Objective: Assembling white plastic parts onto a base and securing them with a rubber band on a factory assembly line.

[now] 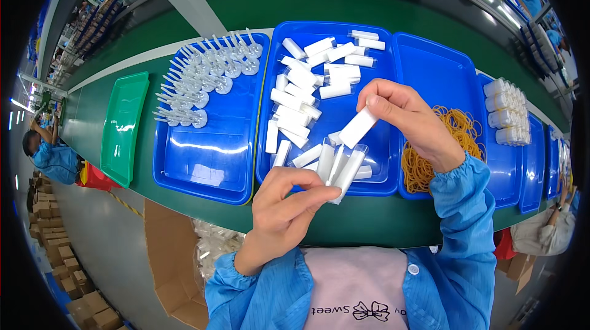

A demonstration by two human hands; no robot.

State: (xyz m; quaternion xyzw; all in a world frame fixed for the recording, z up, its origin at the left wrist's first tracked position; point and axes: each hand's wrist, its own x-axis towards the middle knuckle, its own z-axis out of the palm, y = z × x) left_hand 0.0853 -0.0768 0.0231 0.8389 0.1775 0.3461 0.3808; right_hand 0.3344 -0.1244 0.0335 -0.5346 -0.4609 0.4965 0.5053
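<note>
My left hand (286,204) is closed around a small bunch of white tubes (350,172) in clear plastic sleeves, held upright over the front edge of the middle blue tray (384,185). A thin white stick shows between them. Just above and to the right, my right hand (409,115) pinches the top of a single white tube (358,127) between thumb and fingers. That tube is tilted, its lower end close to the bunch; whether they touch I cannot tell. Many more white sleeved tubes (294,115) lie loose in the middle tray behind my hands.
A blue tray (209,173) at left holds rows of clear plastic pieces with stems (212,65). Beyond it lies a green tray (123,121). Yellow rubber bands (424,164) fill part of the right tray, near bundled white tubes (507,111). An open carton (166,256) stands below.
</note>
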